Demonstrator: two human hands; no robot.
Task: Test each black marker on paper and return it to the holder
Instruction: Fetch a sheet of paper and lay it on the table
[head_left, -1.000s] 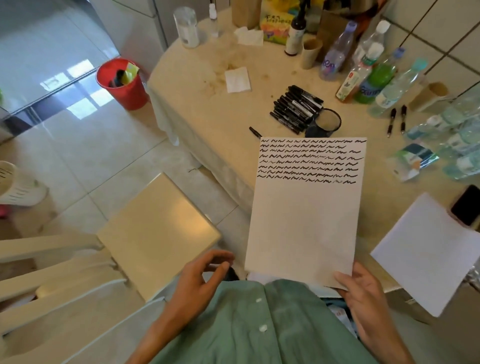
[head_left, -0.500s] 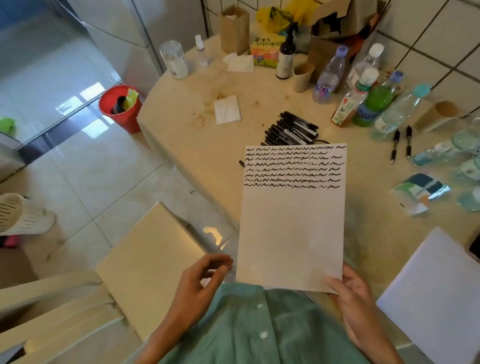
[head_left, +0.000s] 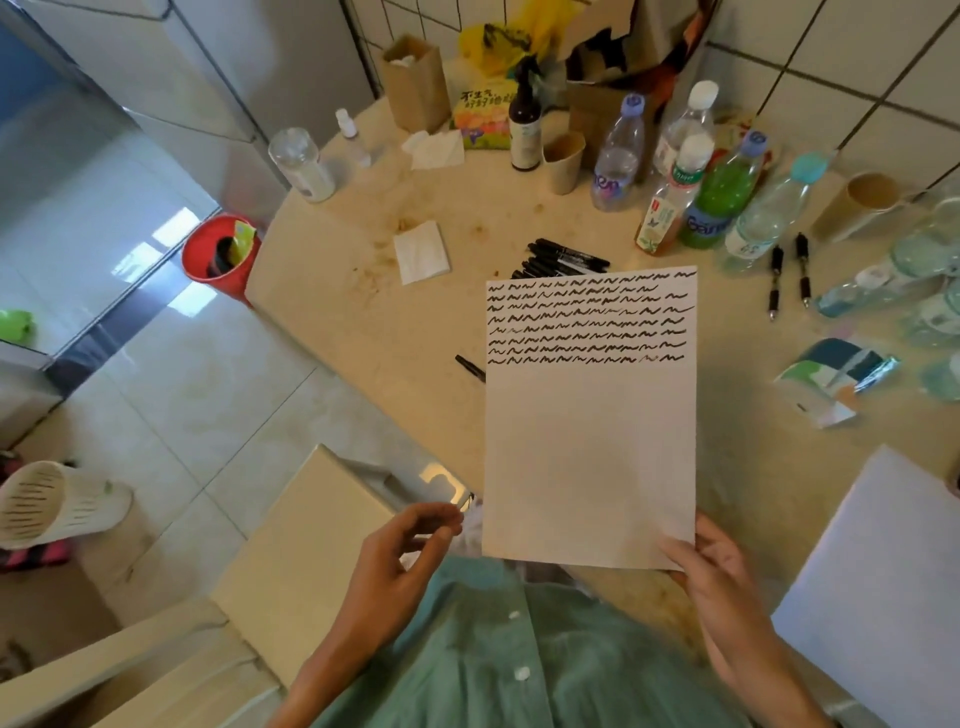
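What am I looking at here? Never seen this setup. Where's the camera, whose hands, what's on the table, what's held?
There is no robot. A person wears one wide-angle camera on the head, looking forward and down, so the arms at the bottom are their own. The right hand pinches the lower corner of a sheet of paper, lifted toward the camera; its top carries rows of black test squiggles. The left hand is loosely curled and holds nothing. On the beige table a bunch of black markers lies partly hidden behind the sheet, and one more marker pokes out at the sheet's left edge. Drink bottles stand at the back.
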